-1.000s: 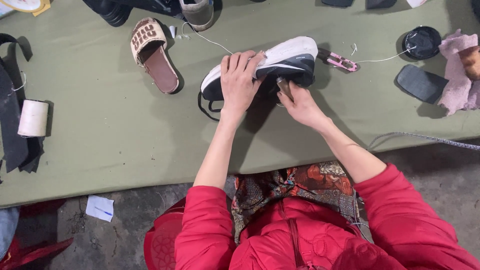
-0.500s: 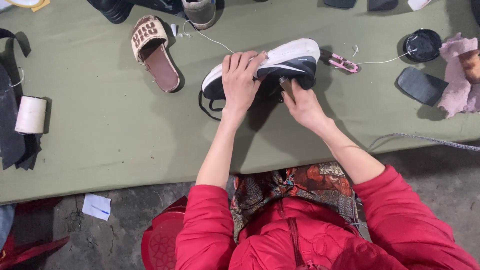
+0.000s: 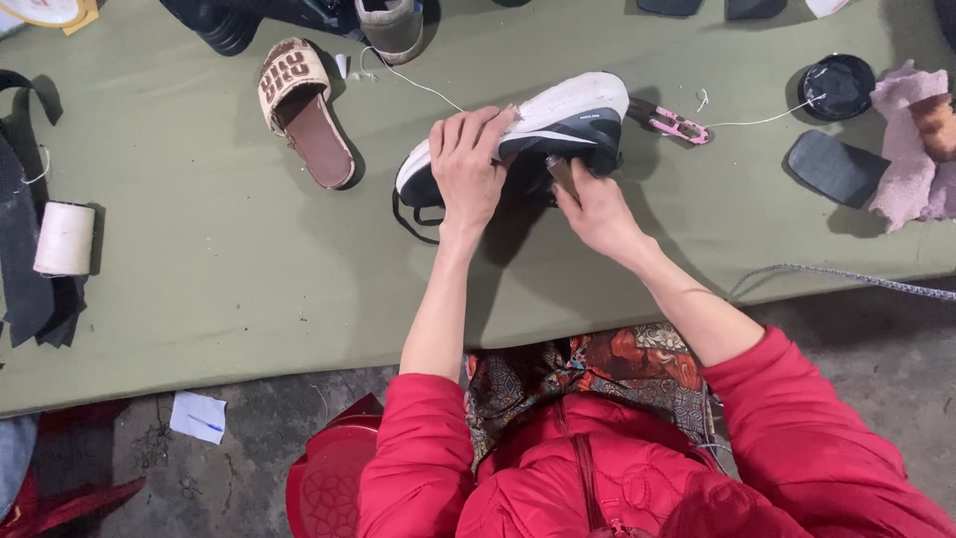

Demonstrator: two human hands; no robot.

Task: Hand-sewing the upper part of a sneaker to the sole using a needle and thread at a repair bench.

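A black sneaker with a white sole (image 3: 558, 115) lies on its side on the olive-green table (image 3: 219, 279). My left hand (image 3: 468, 164) grips it across the middle, fingers over the sole. My right hand (image 3: 596, 204) is at the shoe's lower side, holding a small brown tool handle (image 3: 561, 174) against the upper. A black lace loop hangs from the shoe's left end. Both arms wear red sleeves.
A tan slide sandal (image 3: 304, 125) lies left of the sneaker, a white thread spool (image 3: 65, 239) at far left. Pink clippers (image 3: 680, 126), a black round tin (image 3: 836, 87), a dark insole (image 3: 835, 167) and a pink cloth (image 3: 911, 149) sit at right. Other shoes line the far edge.
The sneaker and both hands have stayed in nearly the same place; my right hand has shifted slightly along the shoe's lower edge.
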